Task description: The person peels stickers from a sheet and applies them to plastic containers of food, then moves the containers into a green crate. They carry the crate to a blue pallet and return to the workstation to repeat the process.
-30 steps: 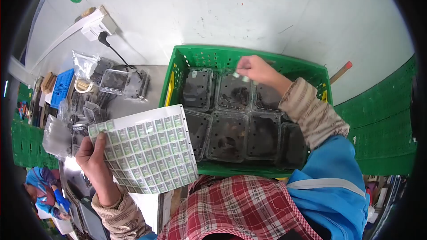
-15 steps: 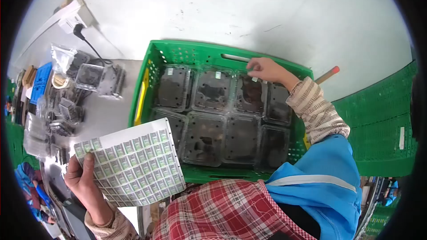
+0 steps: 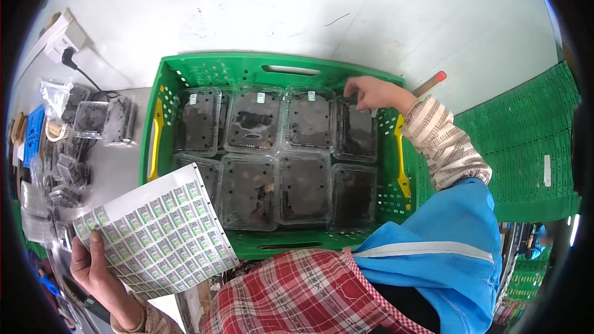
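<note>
My left hand [image 3: 99,269] grips the lower left edge of a sheet of small green-and-white labels [image 3: 164,229], thumb on top. The sheet's upper strip is bare white backing. My right hand [image 3: 374,94] is over the back right clear plastic box [image 3: 357,133], its fingers curled down. A small white label [image 3: 374,112] shows beneath those fingers. Three boxes along the back row carry a label near their top edge: the left box [image 3: 198,127], the second box [image 3: 252,127] and the third box [image 3: 309,124]. Dark contents fill the boxes.
A green crate [image 3: 291,62] with yellow handles [image 3: 403,173] surrounds the boxes. More clear boxes [image 3: 93,117] and a blue basket [image 3: 33,136] are at the left, below a plugged cord [image 3: 80,69]. A red-tipped stick [image 3: 430,83] and green crates [image 3: 507,148] lie right.
My right hand has moved from the third back box to the fourth, and the third box now shows a label. My left hand still holds the sheet. The view has shifted right.
</note>
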### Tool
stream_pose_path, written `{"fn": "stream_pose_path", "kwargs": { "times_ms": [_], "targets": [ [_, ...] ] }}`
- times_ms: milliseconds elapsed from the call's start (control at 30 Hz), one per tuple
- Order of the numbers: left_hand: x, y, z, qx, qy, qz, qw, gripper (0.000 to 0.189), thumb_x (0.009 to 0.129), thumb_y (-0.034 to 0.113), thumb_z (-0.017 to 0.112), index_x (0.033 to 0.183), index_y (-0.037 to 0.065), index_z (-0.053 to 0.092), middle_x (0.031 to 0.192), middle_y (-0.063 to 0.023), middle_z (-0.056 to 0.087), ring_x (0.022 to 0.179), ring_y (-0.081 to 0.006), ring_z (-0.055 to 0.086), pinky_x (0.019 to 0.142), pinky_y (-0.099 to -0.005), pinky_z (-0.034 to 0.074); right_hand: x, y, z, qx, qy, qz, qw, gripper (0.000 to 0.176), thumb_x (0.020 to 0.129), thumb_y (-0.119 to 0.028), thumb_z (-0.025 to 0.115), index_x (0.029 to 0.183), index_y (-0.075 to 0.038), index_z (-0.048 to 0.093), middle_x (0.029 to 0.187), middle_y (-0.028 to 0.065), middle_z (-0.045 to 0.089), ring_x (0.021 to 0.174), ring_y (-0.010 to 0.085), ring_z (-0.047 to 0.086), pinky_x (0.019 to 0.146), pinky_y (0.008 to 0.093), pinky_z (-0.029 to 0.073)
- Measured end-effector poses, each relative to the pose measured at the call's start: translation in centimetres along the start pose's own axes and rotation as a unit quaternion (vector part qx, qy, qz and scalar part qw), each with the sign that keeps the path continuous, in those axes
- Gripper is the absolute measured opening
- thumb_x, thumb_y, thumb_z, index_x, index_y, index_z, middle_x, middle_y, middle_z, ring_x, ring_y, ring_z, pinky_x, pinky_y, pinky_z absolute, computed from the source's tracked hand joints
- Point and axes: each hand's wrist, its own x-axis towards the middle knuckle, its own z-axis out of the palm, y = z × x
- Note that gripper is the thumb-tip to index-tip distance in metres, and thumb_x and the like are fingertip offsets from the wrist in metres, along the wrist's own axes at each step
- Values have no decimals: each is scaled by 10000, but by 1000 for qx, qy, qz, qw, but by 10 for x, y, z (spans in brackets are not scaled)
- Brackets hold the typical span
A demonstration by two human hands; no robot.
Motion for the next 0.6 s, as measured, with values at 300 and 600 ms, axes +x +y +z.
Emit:
{"fn": "stream_pose_path", "kwargs": {
  "times_ms": [300, 600],
  "targets": [
    [-2, 10, 1, 12, -26, 4, 1000, 132, 844, 35, 573, 950, -32, 614, 881, -51, 636, 755, -73, 547, 714, -202, 421, 24, 42, 41, -199, 124, -71, 969, 424, 588, -21, 695, 971, -30, 512, 1036, 162, 519, 920, 371, 535, 756, 419, 451],
    [0, -9, -6, 51, 26, -15, 998, 175, 834, 70, 597, 976, -31, 618, 900, -70, 635, 784, -92, 555, 748, -218, 428, -36, -7, 92, 90, -173, -75, 978, 468, 620, 20, 632, 1067, 3, 495, 993, 104, 531, 912, 232, 561, 730, 328, 494]
  ]
}}
